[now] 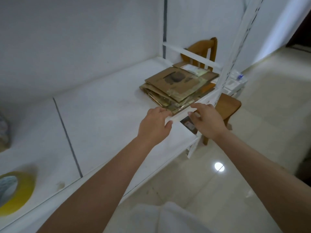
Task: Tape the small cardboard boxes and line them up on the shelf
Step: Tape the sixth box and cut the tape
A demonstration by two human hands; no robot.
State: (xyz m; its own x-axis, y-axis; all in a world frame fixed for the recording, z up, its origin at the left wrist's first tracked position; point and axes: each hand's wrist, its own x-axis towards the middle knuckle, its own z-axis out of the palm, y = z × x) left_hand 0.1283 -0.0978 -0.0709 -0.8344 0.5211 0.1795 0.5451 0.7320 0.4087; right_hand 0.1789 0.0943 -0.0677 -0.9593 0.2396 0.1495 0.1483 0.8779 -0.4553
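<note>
Stage: start, nothing taped or lined up | boxes (178, 88): flat stack at shelf (104, 125) right end | tape (15, 192): far left on shelf, untouched | left hand (154, 124), right hand (206, 120): fingers loose, at stack's near edge, holding nothing | left: fold, tape, line up.

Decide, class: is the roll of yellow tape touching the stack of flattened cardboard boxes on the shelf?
Apart. The head view shows the roll of yellow tape at the shelf's near left end, with bare white shelf between it and the stack of flattened cardboard boxes.
</note>
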